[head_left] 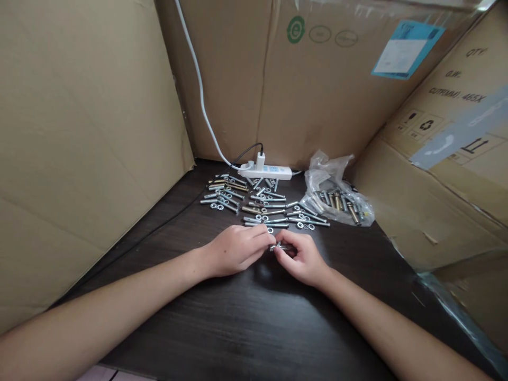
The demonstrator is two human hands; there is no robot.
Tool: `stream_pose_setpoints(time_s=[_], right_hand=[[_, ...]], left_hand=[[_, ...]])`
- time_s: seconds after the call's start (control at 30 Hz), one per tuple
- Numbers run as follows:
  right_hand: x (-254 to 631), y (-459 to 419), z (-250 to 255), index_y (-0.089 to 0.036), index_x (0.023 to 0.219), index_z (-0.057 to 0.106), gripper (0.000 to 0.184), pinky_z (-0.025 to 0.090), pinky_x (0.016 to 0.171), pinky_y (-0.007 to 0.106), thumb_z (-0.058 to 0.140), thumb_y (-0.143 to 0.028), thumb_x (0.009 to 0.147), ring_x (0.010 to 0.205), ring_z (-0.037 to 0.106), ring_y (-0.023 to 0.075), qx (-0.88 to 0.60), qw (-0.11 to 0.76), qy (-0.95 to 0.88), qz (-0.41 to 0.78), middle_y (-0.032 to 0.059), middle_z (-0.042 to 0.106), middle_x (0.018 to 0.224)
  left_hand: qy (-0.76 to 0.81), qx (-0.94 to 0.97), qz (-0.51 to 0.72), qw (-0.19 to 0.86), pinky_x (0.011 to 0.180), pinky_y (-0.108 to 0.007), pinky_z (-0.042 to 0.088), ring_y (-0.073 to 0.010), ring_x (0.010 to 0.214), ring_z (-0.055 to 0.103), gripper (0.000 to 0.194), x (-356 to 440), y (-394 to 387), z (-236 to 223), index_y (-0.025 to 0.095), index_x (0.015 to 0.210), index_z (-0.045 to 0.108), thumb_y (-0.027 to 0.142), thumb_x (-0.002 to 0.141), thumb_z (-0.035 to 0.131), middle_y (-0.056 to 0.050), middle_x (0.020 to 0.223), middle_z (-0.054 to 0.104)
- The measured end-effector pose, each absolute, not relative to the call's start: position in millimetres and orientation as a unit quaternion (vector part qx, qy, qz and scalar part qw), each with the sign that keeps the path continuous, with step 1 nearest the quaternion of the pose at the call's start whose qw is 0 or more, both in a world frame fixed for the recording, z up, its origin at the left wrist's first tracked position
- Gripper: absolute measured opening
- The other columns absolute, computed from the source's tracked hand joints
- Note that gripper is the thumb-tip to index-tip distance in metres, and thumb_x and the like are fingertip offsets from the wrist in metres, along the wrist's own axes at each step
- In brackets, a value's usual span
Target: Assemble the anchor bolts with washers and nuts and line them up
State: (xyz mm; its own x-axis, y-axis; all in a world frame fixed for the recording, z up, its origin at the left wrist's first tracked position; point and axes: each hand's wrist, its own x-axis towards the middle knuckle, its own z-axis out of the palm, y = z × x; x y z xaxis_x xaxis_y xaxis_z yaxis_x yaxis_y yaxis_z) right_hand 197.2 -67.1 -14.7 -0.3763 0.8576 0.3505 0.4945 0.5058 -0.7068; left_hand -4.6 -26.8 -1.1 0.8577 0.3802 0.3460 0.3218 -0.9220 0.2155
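My right hand [304, 257] pinches a small metal bolt [282, 247] between thumb and forefinger, just above the dark table. From the other side my left hand [240, 248] reaches in, its fingers closed together at the bolt's left end. Whatever those left fingertips grip is too small and covered to make out. A loose washer [270, 230] lies just beyond the left fingertips. Behind both hands, several silver bolts [266, 225] lie in rows with washers [300, 225] and nuts among them. A few gold-toned bolts [251, 210] are mixed in.
A clear plastic bag [326, 168] with more bolts [353, 214] sits at the right. A white power strip [278, 173] with a plugged-in charger [260, 161] stands at the back. Its black cable [159, 227] crosses the table [254, 328] leftward. Cardboard boxes [234, 79] wall in three sides.
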Motion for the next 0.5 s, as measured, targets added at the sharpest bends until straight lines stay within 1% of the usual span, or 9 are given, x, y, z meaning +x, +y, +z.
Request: stream_pose_setpoints(time_s=[0.13,0.33,0.5], right_hand=[[197.0,-67.7,-14.6,-0.017,0.076,0.055,0.004,0.03,0.047,0.019,0.052,-0.019,0.078,0.047,0.035,0.0073,-0.43,0.359,-0.79,0.249,-0.0057,0.044,0.054],[196.2,-68.0,-13.0,-0.017,0.075,0.055,0.004,0.031,0.046,0.019,0.052,-0.019,0.077,0.046,0.036,0.0077,-0.43,0.355,-0.795,0.238,-0.0054,0.046,0.054],[196.7,-68.7,-15.0,-0.017,0.076,0.056,0.005,0.032,0.048,0.02,0.053,-0.02,0.078,0.047,0.038,0.0081,-0.426,0.344,-0.805,0.228,-0.0045,0.048,0.056]], left_hand=[[0.196,0.955,0.193,0.112,0.07,-0.024,0.045,-0.014,0.08,0.056,0.017,-3.5,-26.7,0.3,0.017,0.099,0.051,0.022,0.095,0.036,-0.003,0.092,0.057],[0.216,0.946,0.19,0.153,0.069,-0.024,0.043,-0.0134,0.077,0.056,0.016,-3.4,-26.0,0.0,0.017,0.094,0.053,0.023,0.093,0.038,-0.002,0.089,0.058],[0.21,0.942,0.164,0.206,0.066,-0.022,0.04,-0.012,0.071,0.053,0.021,-4.9,-23.0,-1.9,0.017,0.082,0.054,0.023,0.094,0.037,-0.001,0.079,0.057]])
